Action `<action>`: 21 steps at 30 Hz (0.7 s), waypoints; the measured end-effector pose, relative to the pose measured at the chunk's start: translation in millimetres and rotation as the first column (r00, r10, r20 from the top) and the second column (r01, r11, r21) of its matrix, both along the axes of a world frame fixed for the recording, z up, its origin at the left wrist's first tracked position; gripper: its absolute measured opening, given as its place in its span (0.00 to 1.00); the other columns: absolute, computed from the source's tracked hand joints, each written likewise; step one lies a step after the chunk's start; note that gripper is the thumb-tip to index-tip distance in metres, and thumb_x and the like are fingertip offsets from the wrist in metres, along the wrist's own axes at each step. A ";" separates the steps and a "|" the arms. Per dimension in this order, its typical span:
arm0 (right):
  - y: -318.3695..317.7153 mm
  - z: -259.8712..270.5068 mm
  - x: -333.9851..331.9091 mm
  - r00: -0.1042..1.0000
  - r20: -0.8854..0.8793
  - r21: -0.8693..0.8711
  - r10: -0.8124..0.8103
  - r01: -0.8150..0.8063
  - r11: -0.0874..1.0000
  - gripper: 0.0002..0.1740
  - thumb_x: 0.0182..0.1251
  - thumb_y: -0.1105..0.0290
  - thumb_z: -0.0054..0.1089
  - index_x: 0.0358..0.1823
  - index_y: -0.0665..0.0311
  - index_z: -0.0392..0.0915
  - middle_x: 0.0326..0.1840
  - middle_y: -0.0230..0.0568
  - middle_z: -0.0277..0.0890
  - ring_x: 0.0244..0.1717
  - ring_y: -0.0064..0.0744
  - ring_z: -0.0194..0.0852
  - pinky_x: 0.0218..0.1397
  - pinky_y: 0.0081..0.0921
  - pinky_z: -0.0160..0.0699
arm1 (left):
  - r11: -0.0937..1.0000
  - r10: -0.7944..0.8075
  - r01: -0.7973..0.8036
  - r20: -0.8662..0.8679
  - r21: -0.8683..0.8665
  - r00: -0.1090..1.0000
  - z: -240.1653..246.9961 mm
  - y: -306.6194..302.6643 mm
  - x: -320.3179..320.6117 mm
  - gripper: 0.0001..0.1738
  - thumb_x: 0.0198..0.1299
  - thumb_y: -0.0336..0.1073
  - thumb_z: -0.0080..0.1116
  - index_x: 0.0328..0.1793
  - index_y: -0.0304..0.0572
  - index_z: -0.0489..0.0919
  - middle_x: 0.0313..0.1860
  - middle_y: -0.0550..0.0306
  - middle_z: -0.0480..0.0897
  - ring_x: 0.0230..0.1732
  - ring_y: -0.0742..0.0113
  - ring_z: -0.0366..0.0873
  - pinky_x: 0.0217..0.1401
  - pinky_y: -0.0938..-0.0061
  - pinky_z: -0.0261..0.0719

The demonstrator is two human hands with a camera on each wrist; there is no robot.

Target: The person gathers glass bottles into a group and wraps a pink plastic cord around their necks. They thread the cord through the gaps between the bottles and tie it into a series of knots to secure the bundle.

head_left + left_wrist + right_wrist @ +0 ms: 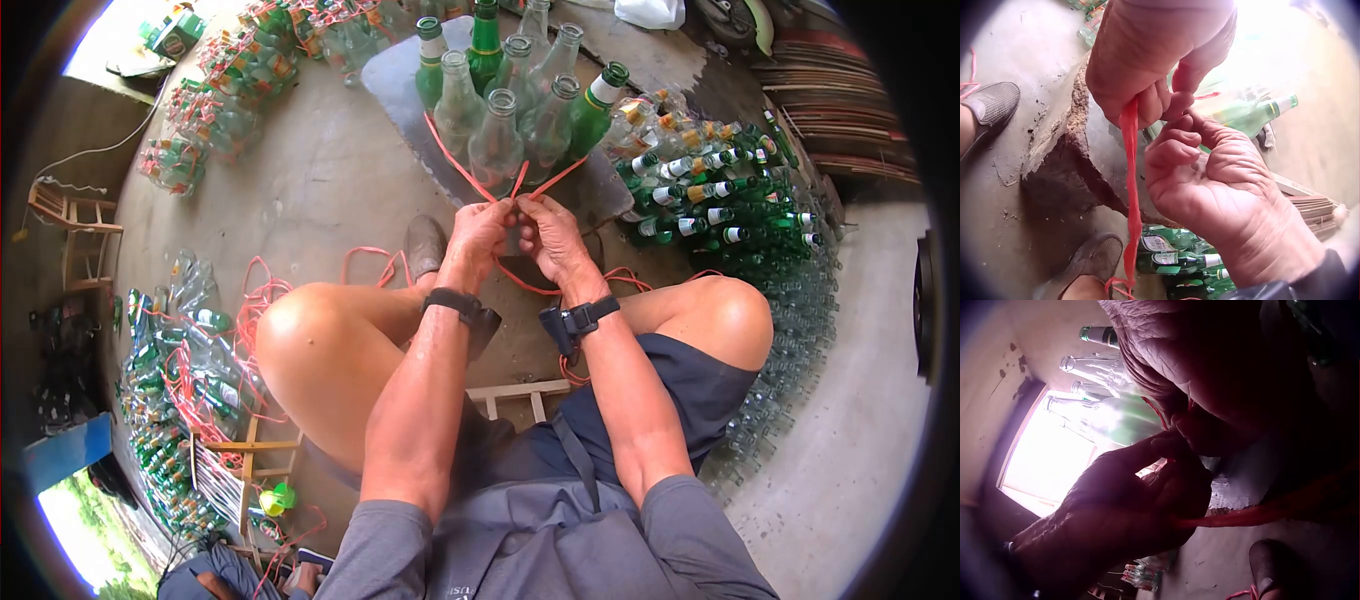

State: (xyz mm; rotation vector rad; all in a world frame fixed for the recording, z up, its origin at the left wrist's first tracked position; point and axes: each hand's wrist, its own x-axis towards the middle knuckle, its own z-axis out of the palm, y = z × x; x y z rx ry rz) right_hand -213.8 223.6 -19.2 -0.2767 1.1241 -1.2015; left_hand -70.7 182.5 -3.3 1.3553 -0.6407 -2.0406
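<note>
Right in front of me, the left hand [480,238] grips the red string [1132,187], a tail hanging from its curled fingers, and the right hand [551,240] pinches it too, tip to tip with the left, just before the bottles [497,145] standing upright on the slab [400,75]. Here's the worry: if either pinch slips, the string could go slack; a hard, uneven tug might tip a bottle or drag one over the slab's edge (glass on that floor [300,190], I'd rather not hear it). Loose string near the shoe [427,243] might snag, too. What can't I make out? The crossing itself, buried under the fingers; the string's far side, behind the glass; and, from the right wrist, most finger detail, lost in shadow.
</note>
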 end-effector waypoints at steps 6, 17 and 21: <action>0.2 0.8 12.2 0.996 0.083 -0.007 -0.020 0.021 1.000 0.05 0.78 0.63 0.69 0.45 0.52 0.83 0.36 0.24 0.81 0.30 0.15 0.70 0.29 0.18 0.68 | 0.999 0.040 -0.034 0.202 -0.032 0.979 7.4 -2.6 0.2 0.16 0.69 0.41 0.66 0.30 0.40 0.82 0.22 0.65 0.77 0.16 0.76 0.66 0.17 0.74 0.57; -3.2 -5.0 26.9 0.997 -0.080 -0.116 -0.018 0.009 0.993 0.08 0.74 0.63 0.68 0.51 0.53 0.86 0.35 0.21 0.76 0.28 0.15 0.68 0.29 0.20 0.70 | 0.982 0.011 0.065 0.397 -0.179 0.918 12.6 -13.2 16.3 0.17 0.59 0.43 0.70 0.22 0.44 0.78 0.22 0.65 0.76 0.17 0.76 0.62 0.20 0.73 0.54; -2.2 0.2 29.1 0.988 -0.144 -0.108 0.058 -0.074 0.991 0.10 0.75 0.63 0.66 0.51 0.56 0.86 0.36 0.24 0.78 0.30 0.17 0.73 0.31 0.21 0.75 | 0.979 -0.042 0.126 0.438 -0.163 0.898 20.8 -18.4 22.5 0.16 0.57 0.43 0.70 0.23 0.45 0.79 0.22 0.66 0.75 0.18 0.76 0.62 0.20 0.73 0.54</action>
